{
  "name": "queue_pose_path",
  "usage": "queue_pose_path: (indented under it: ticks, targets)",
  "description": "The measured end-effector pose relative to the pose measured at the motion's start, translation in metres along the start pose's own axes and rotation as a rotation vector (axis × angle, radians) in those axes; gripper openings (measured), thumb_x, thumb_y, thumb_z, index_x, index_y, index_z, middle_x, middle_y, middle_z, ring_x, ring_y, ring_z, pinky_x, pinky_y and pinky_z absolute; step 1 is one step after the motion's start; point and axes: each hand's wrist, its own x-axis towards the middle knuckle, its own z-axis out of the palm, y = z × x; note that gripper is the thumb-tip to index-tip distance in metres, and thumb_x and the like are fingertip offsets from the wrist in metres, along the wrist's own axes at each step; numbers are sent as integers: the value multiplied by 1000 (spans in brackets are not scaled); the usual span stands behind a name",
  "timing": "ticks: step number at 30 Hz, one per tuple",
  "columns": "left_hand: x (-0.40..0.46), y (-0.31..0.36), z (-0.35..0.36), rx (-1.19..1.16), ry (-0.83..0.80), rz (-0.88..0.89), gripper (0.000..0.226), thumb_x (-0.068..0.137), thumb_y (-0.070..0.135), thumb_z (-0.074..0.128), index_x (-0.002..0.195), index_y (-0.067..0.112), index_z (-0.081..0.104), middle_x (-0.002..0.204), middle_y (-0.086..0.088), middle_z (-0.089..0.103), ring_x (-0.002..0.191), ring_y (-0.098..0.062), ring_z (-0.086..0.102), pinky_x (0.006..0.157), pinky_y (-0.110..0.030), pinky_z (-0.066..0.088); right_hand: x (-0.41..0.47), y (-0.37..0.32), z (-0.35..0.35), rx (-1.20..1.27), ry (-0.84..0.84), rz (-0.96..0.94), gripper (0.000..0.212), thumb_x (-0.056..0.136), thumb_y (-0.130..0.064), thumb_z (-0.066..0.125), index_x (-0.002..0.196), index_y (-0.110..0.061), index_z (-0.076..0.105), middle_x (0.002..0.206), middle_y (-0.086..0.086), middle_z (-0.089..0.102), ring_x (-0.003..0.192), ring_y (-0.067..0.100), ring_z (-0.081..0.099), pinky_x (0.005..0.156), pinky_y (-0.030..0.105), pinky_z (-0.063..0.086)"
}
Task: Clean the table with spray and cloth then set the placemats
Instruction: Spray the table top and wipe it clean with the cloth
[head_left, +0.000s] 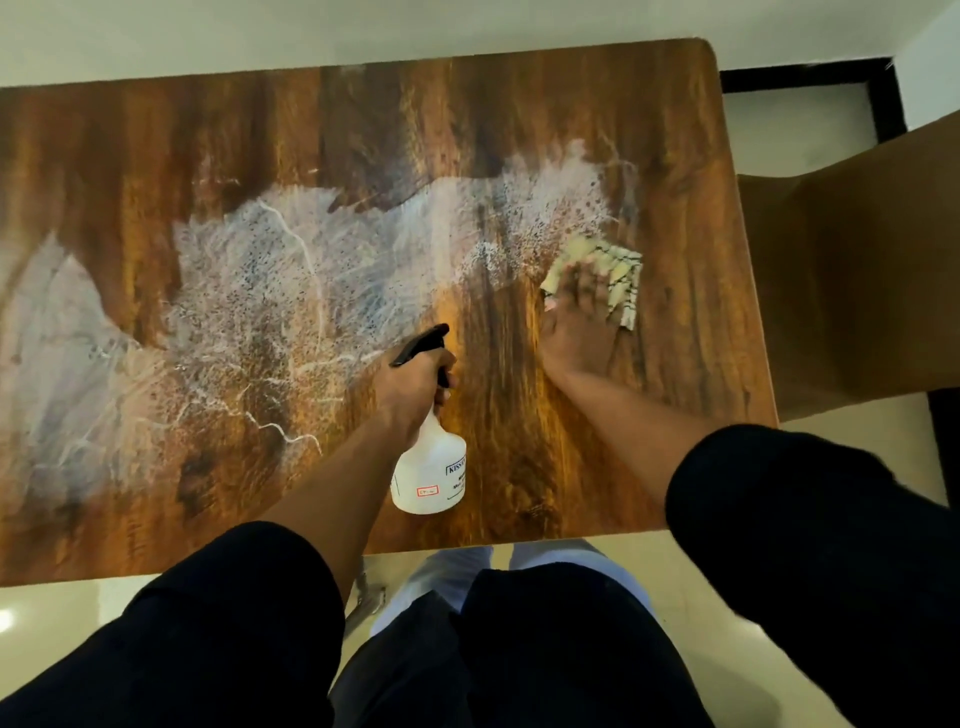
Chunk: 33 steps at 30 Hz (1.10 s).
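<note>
left hand (415, 382): fingers curled tight round the neck of the spray bottle (430, 467), just under the black trigger head (422, 345). Can't tell whether a finger sits on the trigger itself. Bottle is white plastic, tilted, nozzle pointing away from the person and a bit left, base toward the near edge of the table (519, 130); whether the base touches the wood I can't tell

right hand (579, 325): palm down on the cloth (618, 275), fingers extended and slightly spread, pressing it flat to the table. Cloth is pale yellow-cream with dark lines, bunched, showing past the fingertips and on the right side of the hand. It sits right of the bottle, further from the person, near the table's right edge

label on bottle: boxed word starting "KISS…", rest hidden round the curve; under it a line starting "Mu…"; small red-outlined sticker lower down, text too small to read

table: dark wood grain, rounded far-right corner. Whitish wet film (270, 291) with droplets and streaks runs from the cloth leftward across the middle to the table's left edge; the bottle's nozzle is at its near-right fringe

both forearms bare, dark sleeves (779, 509) pushed to about the elbow. Brown chair (857, 270) just off the table's right edge
</note>
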Motion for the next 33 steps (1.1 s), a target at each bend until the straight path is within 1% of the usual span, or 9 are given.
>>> queue_pose_path:
  ticks: [2,6,8,13,20,22,28,30,33]
  targets:
    - [4,5,10,5,8,24,9,92,8,68,96,1,74,69,-13,70,44,-16,52,42,-27,43,-21,-8,9,-69,-65,-226,64,110,-30,36,167,-21,8,175,6,8,161,29,0,129,58,3]
    - [8,16,31,26,16,41,11,90,6,67,89,-3,73,70,-16,68,40,-17,49,40,-26,40,-29,21,16,-168,-211,-731,60,112,-43,24,167,-27,6,175,-3,-2,161,20,-11,129,51,-4]
    - [13,19,39,28,18,22,11,91,8,68,91,-2,73,72,-16,69,42,-15,49,41,-25,40,-12,46,8,-227,-221,-825,61,112,-47,22,167,-29,4,175,-5,-6,161,18,-11,129,49,-3]
    - [25,24,62,39,-2,-15,12,92,10,68,97,1,74,71,-12,70,45,-13,51,42,-26,42,52,97,-38,-142,-102,-429,62,111,-52,14,166,-32,-6,173,-5,-13,158,18,-15,129,56,6]
    - [30,46,87,-3,-6,-44,14,92,10,67,79,5,69,62,-8,66,42,-11,49,40,-24,40,94,95,-57,-43,25,-29,67,110,-34,31,167,-25,-3,174,1,-10,160,23,-11,129,55,6]
    - [31,52,91,-31,-3,-46,18,92,8,66,74,5,67,60,-8,63,42,-12,48,40,-23,39,72,77,-47,-70,-13,-139,66,110,-34,32,167,-24,0,174,3,-6,160,25,-10,129,56,5]
    - [42,63,101,-49,-14,-41,10,90,6,67,82,0,68,69,-13,66,43,-13,48,39,-26,38,23,92,-21,-211,-219,-794,61,112,-47,18,167,-26,5,175,-2,-3,160,19,-13,129,49,-7]
    - [46,65,104,-28,-16,-45,10,91,8,67,83,1,68,69,-12,66,43,-12,50,40,-26,39,39,105,-24,-217,-225,-802,60,112,-47,18,167,-29,2,175,-3,-5,160,18,-13,129,49,-6]
    - [48,68,111,0,-21,-62,10,91,10,67,83,4,68,67,-10,63,45,-13,51,41,-25,40,70,115,-45,-147,-148,-610,61,110,-50,14,164,-32,-5,173,-4,-10,160,20,-13,129,54,1]
